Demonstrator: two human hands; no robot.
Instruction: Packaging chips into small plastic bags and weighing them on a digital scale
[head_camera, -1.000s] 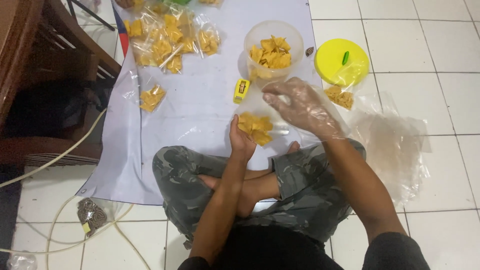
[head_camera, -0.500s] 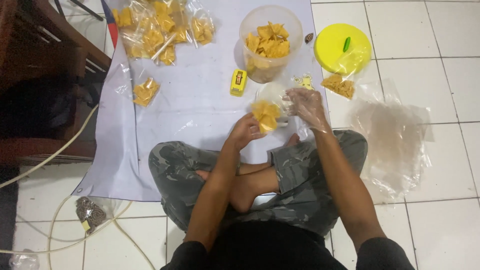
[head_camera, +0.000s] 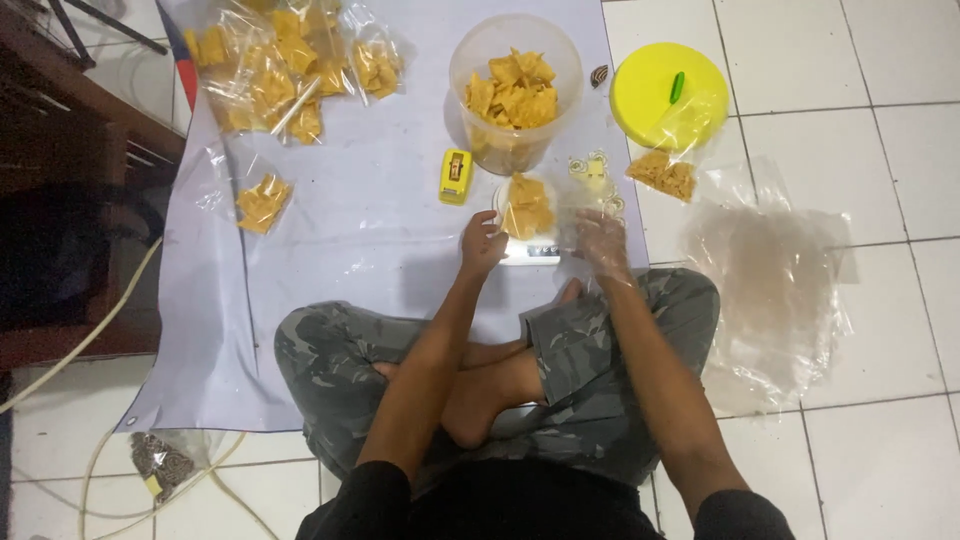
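The person sits cross-legged in camouflage trousers (head_camera: 330, 360) at the near edge of a pale plastic sheet (head_camera: 370, 230) spread on white floor tiles (head_camera: 880, 90). Just beyond the knees, both hands meet at a small clear bag of yellow chips (head_camera: 526, 205) that stands on a small white scale (head_camera: 530, 252). The left hand (head_camera: 482, 243) rests its curled fingers against the bag's near left side; whether they actually pinch the plastic cannot be told. The right hand (head_camera: 600, 240), in a clear plastic glove, sits just right of the bag with its fingers loosely bent toward it, gripping nothing that shows.

Half a second ago the bag was held up between both hands; now it is set down on the scale, nearer the tub.

Left of the bag the sheet lies bare out to a lone filled packet (head_camera: 262, 202), leaving free room on that side. Right of the bag lies a heap of empty clear bags (head_camera: 780, 290), well apart on the tiles. Just beyond the bag are a yellow tape dispenser (head_camera: 456, 176) and a clear round tub of chips (head_camera: 515, 90). Right of the tub is its yellow lid (head_camera: 668, 95), with a chip packet (head_camera: 662, 174) at its near edge. Farthest left of the tub is a pile of filled packets (head_camera: 290, 65), beside dark wooden furniture (head_camera: 60, 170).
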